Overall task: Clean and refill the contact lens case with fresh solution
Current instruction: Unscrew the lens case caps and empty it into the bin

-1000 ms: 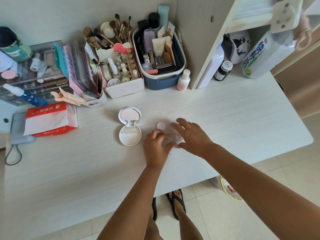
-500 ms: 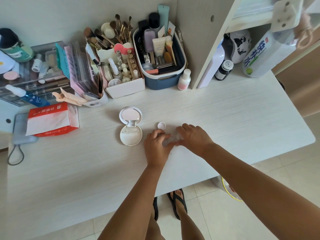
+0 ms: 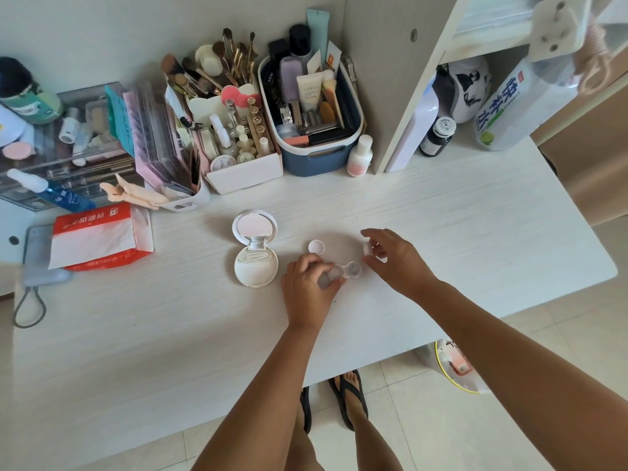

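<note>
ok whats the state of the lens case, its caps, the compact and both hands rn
lens case: on the desk, right well uncapped, left well under the fingers
loose cap: off, lying on the desk
second cap: off, pinched in the right hand
left hand: holding the case
compact: open, mirror up

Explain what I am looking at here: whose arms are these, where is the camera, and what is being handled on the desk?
There is no machine: a person wears a camera on the head, looking down at their own bare hands over a white desk. The left hand holds a clear contact lens case down on the desk; its right well is uncovered. The right hand pinches a small white cap just beside that well. Another white cap lies loose on the desk behind the case. To the left sits an open round compact with a mirror. Makeup organisers and a blue basket line the back edge, and a red tissue pack lies at far left.
</note>
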